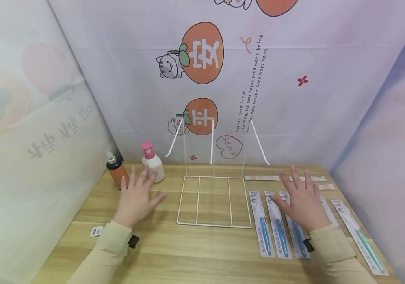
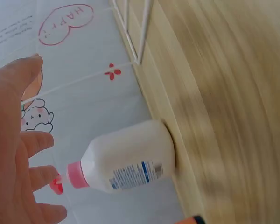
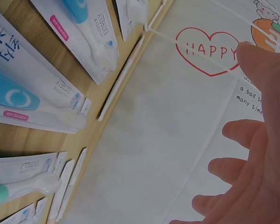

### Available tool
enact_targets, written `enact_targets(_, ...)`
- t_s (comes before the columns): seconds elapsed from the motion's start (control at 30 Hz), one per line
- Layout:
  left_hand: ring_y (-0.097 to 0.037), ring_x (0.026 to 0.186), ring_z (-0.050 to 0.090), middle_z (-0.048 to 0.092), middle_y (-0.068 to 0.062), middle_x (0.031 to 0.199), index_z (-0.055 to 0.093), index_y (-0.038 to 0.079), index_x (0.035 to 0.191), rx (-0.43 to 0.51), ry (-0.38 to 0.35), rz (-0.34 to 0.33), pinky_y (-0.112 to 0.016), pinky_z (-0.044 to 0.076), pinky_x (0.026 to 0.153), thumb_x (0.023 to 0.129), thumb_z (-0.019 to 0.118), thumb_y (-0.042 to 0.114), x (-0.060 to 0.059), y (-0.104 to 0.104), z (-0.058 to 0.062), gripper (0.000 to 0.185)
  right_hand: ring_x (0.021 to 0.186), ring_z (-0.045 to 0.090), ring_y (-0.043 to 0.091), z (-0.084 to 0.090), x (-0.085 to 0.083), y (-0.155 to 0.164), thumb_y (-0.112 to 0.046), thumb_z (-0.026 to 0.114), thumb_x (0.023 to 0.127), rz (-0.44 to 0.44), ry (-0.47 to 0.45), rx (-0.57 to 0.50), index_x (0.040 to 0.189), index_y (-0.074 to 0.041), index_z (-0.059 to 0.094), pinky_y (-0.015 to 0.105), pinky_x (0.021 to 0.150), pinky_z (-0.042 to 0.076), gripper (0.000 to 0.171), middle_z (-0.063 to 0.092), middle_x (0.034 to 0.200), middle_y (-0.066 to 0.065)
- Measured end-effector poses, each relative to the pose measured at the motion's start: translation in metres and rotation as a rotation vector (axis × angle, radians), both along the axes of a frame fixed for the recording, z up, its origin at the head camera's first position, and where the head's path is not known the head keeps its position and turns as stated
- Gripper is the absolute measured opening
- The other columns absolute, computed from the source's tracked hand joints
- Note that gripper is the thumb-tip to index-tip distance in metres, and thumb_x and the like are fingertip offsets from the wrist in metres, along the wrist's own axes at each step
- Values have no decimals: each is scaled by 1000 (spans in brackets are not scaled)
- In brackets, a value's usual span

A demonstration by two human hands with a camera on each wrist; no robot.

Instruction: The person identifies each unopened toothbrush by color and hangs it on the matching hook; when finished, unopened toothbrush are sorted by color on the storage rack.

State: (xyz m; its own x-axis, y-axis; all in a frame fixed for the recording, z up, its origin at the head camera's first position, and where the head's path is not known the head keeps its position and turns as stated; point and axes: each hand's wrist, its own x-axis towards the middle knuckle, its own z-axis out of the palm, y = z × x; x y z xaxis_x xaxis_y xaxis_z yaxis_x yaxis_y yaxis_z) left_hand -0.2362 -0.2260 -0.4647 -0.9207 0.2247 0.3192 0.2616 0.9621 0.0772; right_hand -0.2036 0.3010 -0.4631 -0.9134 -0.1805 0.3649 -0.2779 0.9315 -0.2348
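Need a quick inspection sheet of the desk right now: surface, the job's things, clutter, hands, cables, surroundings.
Surface: wooden table, light grain.
Job's things: white wire rack at centre; packaged toothbrushes in a row right of it; one green-handled pack at far right.
Clutter: white pump bottle with pink top and orange bottle at back left; small label near the left sleeve; flat strips at the back right.
Hands: left hand open, fingers spread, holding nothing; right hand open above the toothbrush packs.
Cables: nothing seen.
Surroundings: printed cloth backdrop behind and at both sides.
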Motion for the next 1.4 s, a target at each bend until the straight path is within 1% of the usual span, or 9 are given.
enact_targets(0.1, -59, 156, 22, 32, -26, 171, 43, 12, 166, 89, -54, -49, -80, 21, 120, 99, 70, 62, 3, 3, -2, 89, 157, 0, 65, -1, -1, 0, -55, 70, 103, 4, 1, 1, 170, -11, 33, 90, 112, 8, 88, 21, 173, 33)
enact_targets(0.23, -54, 155, 32, 33, -28, 170, 35, 9, 169, 266, -193, -127, -72, 30, 121, 99, 74, 56, 8, 11, -7, 93, 156, 0, 65, -4, -3, 0, -56, 69, 103, 2, -3, -2, 170, -11, 34, 89, 113, 7, 88, 19, 173, 33)
enact_targets(0.4, -43, 154, 41, 38, -18, 171, 33, 11, 170, 379, -307, -162, -63, 35, 123, 96, 79, 54, 11, 17, -30, 97, 155, 2, 68, -7, -7, -1, -56, 70, 102, 13, -15, -11, 170, -11, 33, 90, 113, 9, 90, 19, 173, 34)
enact_targets(0.67, -46, 152, 43, 50, -14, 164, 48, 8, 163, 398, -370, -169, -63, 33, 124, 91, 87, 46, 20, 30, -56, 90, 153, 7, 70, -4, -12, -8, -55, 72, 101, 29, -54, -23, 170, -12, 33, 91, 110, 12, 90, 23, 171, 35)
enact_targets(0.8, -49, 150, 43, 54, -11, 161, 58, 9, 156, 368, -379, -166, -67, 33, 122, 89, 88, 48, 22, 33, -64, 84, 150, 20, 70, -5, -19, -10, -54, 73, 101, 53, -89, -24, 166, -9, 39, 90, 111, 16, 86, 37, 165, 34)
enact_targets(0.9, -53, 149, 43, 60, -11, 156, 65, 11, 150, 351, -369, -158, -72, 34, 119, 88, 88, 50, 23, 34, -67, 77, 141, 31, 67, -8, -27, -12, -52, 76, 99, 71, -140, -40, 164, -10, 44, 88, 104, 24, 83, 48, 156, 33)
enact_targets(1.03, -54, 148, 44, 63, -10, 152, 70, 15, 146, 343, -359, -138, -73, 35, 117, 88, 87, 50, 24, 36, -69, 70, 132, 37, 64, -23, -41, -13, -52, 78, 97, 91, -230, -64, 163, -13, 48, 83, 91, 28, 82, 58, 143, 30)
enact_targets(1.23, -56, 145, 47, 68, -9, 146, 75, 14, 140, 345, -332, -142, -74, 37, 115, 87, 90, 45, 26, 40, -68, 63, 119, 53, 48, -54, -59, -13, -53, 84, 91, 100, -303, -30, 150, -16, 65, 76, 92, 32, 72, 73, 122, 10)
enact_targets(1.4, -57, 145, 46, 68, -9, 145, 75, 12, 138, 351, -328, -151, -76, 35, 116, 87, 91, 41, 26, 40, -69, 60, 105, 59, 35, -62, -65, -17, -46, 86, 90, 109, -355, -40, 132, -17, 78, 67, 88, 36, 51, 78, 111, -1)
